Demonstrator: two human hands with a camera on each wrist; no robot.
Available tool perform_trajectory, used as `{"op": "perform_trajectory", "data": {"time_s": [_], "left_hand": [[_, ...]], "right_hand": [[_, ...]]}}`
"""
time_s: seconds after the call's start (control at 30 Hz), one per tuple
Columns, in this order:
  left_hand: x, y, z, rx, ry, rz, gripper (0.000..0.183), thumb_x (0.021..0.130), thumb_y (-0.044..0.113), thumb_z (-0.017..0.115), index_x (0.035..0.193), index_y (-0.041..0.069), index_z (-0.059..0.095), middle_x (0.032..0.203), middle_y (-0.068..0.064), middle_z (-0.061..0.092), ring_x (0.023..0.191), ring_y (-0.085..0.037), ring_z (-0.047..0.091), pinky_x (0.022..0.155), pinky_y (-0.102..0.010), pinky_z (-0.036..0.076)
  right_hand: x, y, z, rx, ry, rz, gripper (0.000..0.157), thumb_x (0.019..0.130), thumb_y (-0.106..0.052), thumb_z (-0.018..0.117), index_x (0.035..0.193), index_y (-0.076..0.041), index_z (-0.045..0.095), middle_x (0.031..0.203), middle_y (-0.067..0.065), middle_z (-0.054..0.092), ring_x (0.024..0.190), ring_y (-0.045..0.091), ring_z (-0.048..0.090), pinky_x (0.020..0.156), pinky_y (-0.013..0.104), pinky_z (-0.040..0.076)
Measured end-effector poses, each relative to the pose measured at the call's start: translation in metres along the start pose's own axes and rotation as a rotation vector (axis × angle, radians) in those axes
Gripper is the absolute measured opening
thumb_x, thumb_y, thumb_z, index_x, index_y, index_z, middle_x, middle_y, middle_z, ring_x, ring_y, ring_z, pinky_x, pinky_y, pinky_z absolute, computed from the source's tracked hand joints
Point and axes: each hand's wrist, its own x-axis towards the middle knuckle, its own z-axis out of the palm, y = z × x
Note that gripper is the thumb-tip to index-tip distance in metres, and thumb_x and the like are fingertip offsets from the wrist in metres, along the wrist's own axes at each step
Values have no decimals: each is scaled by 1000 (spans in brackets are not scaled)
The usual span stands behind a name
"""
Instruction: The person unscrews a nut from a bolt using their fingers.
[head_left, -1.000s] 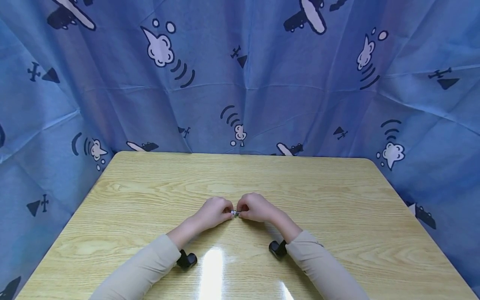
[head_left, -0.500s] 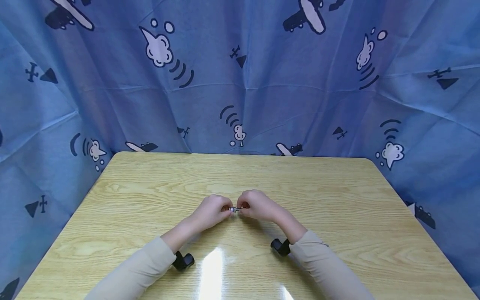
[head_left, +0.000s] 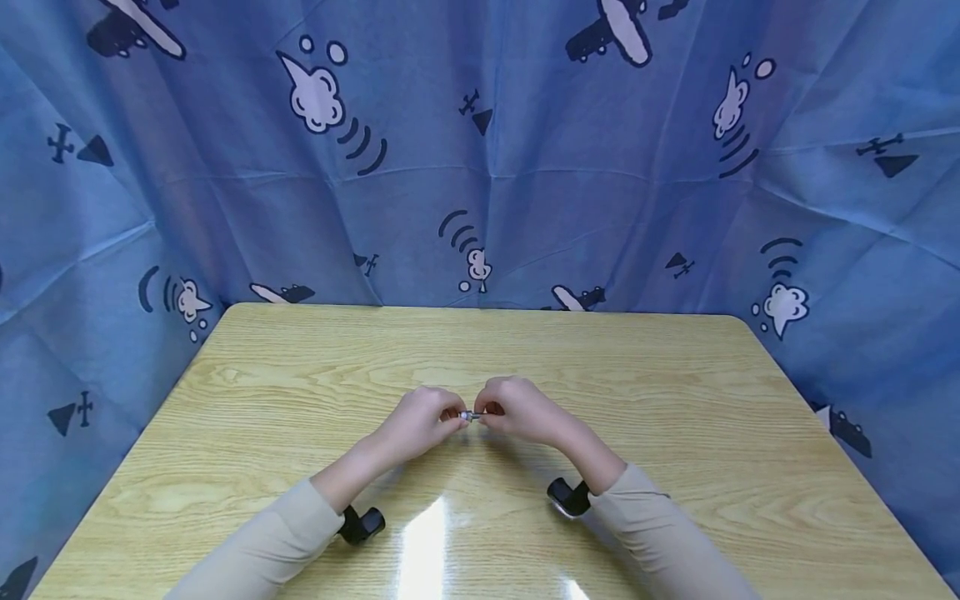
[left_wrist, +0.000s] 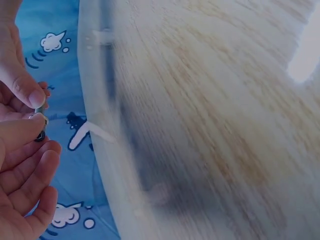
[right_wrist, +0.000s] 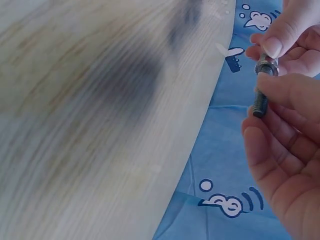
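Bolt (right_wrist: 259, 104) is pinched by left hand (head_left: 420, 422) and right hand (head_left: 519, 410), short of the far edge of the desk (head_left: 600, 358).

At the left edge of the left wrist view, a person's two hands are gripping a small metal bolt (left_wrist: 40, 109). The right hand (left_wrist: 17, 75), above, is pressing its thumb against the bolt's upper, grayish end, while the left hand (left_wrist: 24, 170), below, is pinching beside a light ring (left_wrist: 45, 120) with its thumb. The bolt's dark, round end is showing just under that thumb, and the left hand's other fingers are curving beneath. Behind the hands, a blue cloth (left_wrist: 70, 167) is displaying printed white clouds (left_wrist: 52, 43) and an airplane (left_wrist: 79, 135). A wood-grained table (left_wrist: 225, 125) is filling the rest, carrying a dark, blurred band (left_wrist: 172, 192) and, at upper right, a bright glare (left_wrist: 304, 57).
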Motion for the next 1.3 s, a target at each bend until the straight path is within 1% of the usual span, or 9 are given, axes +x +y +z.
{"op": "perform_trajectory", "data": {"time_s": [0.37,0.63,0.87,0.97,1.13,1.23,1.3], "left_hand": [[-3,7,-7,2,24,46,5,84,12,70,85,7,70,77,1,67,70,-7,61,63,-19,49],[-6,14,-12,-8,40,70,5,85,12,69,86,7,70,79,1,68,70,-6,62,63,-18,49],[-8,20,-18,-24,61,105,5,84,11,69,86,6,70,78,0,68,69,-7,62,62,-19,50],[-8,22,-21,-18,63,124,4,84,10,69,86,6,70,78,0,68,69,-7,62,62,-19,50],[-7,24,-23,-9,73,176,4,85,10,68,86,6,69,78,0,68,69,-8,62,62,-22,52],[-7,25,-24,4,80,196,4,85,10,68,85,6,69,78,0,67,69,-7,61,62,-21,52],[-7,25,-24,15,83,206,4,85,10,68,85,6,69,77,0,67,69,-7,61,62,-18,50]], "right_hand": [[-4,-10,-10,-45,47,-61,6,80,0,67,82,-6,70,77,0,61,64,6,50,56,18,43],[-8,-18,-16,-38,79,-80,6,79,-2,69,83,-6,70,78,0,63,64,9,53,57,17,44],[-11,-23,-22,-32,99,-100,6,79,-1,70,83,-5,70,76,-1,61,61,4,47,53,16,42],[-13,-23,-23,-23,106,-108,7,79,0,69,83,-5,71,76,-1,61,61,5,47,53,16,42],[-15,-23,-27,-1,126,-142,8,78,1,70,84,-5,71,75,-1,60,60,13,51,53,16,41],[-16,-23,-30,12,121,-147,8,78,0,71,84,-5,71,76,0,61,62,15,53,54,17,43],[-16,-22,-31,15,113,-131,8,78,-3,72,86,-6,71,78,0,63,64,13,54,56,18,45]]}}
